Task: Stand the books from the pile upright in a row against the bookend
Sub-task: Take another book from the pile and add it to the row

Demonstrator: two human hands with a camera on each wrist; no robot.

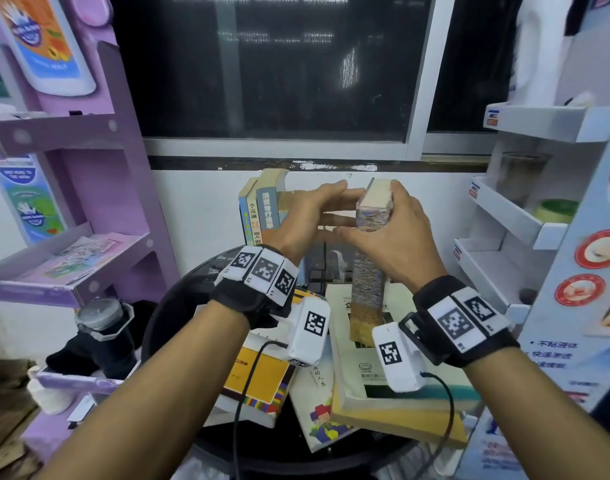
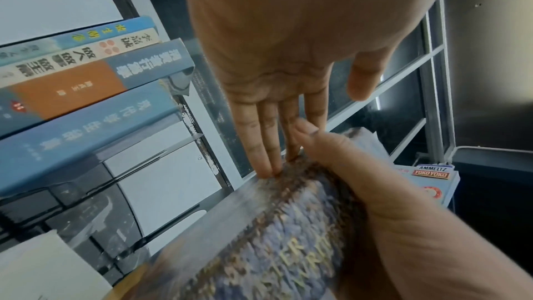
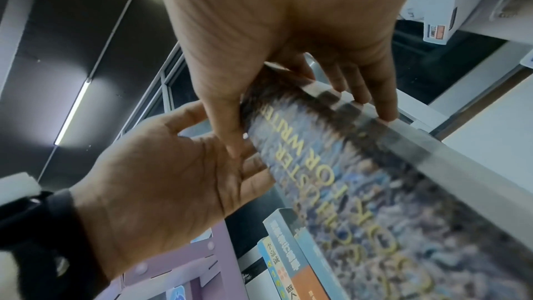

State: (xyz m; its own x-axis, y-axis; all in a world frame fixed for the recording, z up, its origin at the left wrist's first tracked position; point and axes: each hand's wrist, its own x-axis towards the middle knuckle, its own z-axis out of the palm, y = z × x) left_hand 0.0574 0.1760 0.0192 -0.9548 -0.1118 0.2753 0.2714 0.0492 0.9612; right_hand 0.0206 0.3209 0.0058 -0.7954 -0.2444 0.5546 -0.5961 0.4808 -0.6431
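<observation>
A thick book (image 1: 369,282) with a mottled blue and brown spine stands on end above the pile. My right hand (image 1: 376,220) grips its upper part, thumb on the spine side and fingers on the far cover (image 3: 386,118). The straight fingers of my left hand (image 1: 345,202) lie against its left face, fingertips (image 2: 268,163) touching the top edge. A row of upright books (image 1: 260,209) stands just left of my hands, also seen in the left wrist view (image 2: 72,90). The pile holds a yellow book (image 1: 258,372), a white book (image 1: 317,403) and a large cream book (image 1: 393,386). No bookend shows plainly.
The books lie on a round black table (image 1: 179,306) under a dark window. A purple shelf unit (image 1: 71,258) stands close on the left, a white one (image 1: 504,220) close on the right. A lidded bottle (image 1: 102,317) sits low at the left.
</observation>
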